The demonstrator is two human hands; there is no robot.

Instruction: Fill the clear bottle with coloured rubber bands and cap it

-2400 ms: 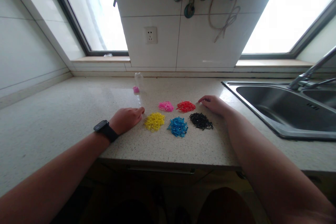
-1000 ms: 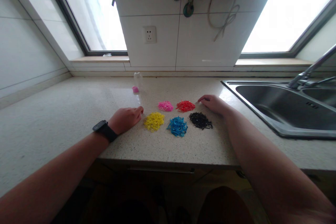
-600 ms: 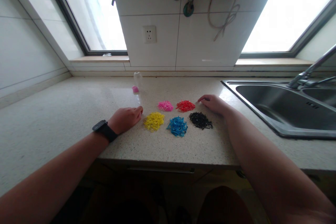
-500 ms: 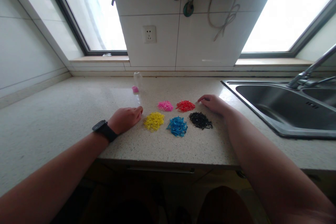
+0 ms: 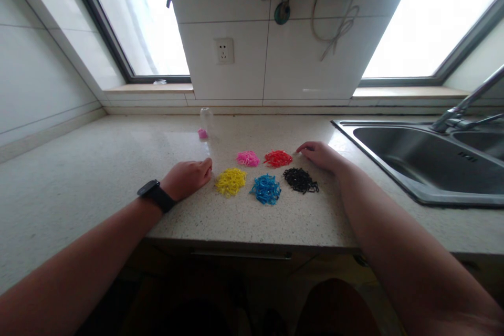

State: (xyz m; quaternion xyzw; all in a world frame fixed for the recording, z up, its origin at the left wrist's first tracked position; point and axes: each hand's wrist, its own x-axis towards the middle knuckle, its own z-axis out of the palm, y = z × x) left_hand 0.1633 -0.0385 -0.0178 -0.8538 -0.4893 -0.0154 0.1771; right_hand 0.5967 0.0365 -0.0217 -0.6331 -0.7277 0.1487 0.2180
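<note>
left hand [image 5: 189, 177] curled, right hand [image 5: 318, 156] loosely bent

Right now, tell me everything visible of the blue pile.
The blue pile is a loose, roughly round heap of small, shiny pieces, perhaps plastic or rubber; single shapes are hard to tell. It lies on the speckled pale counter, between but apart from the yellow pile and black pile. Neither the left hand nor the right hand touches it.

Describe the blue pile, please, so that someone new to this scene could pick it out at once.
On the pale counter, left of the sink, five small piles form two rows. The blue pile sits in the middle of the nearer row, between the yellow pile and the black pile. It alone is blue and lies closest to the counter's front edge.
</note>
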